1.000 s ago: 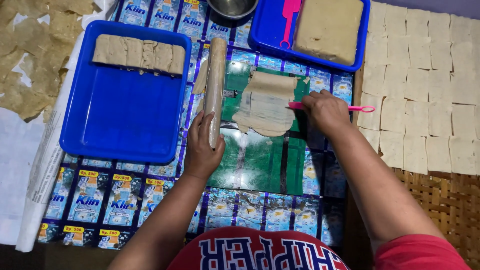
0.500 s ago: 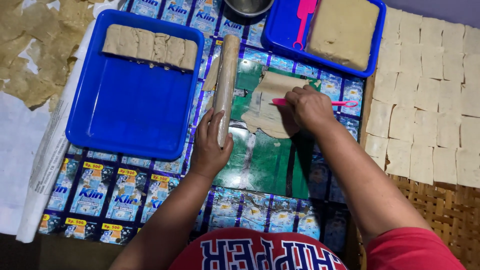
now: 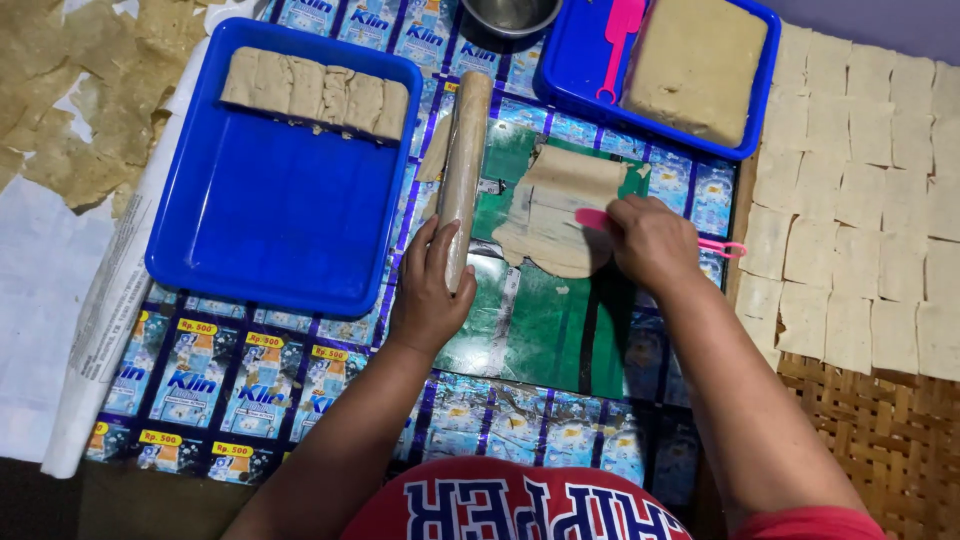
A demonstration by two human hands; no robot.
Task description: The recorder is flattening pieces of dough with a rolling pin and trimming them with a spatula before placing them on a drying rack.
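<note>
Beyond my left fingers sits a blue tray (image 3: 270, 230) with a row of dough slabs (image 3: 315, 92). Past my right fingers, another blue tray (image 3: 570, 75) holds a dough block (image 3: 695, 65), a pink scraper (image 3: 618, 40), perhaps plastic.

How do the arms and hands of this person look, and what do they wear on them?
Both arms are bare from the hands up to the edge of the picture. The left hand and the right hand have no gloves, and no rings, watch or bracelet can be seen. A bit of red sleeve shows at the right upper arm. It belongs to a red shirt with big white and dark blue letters.
</note>
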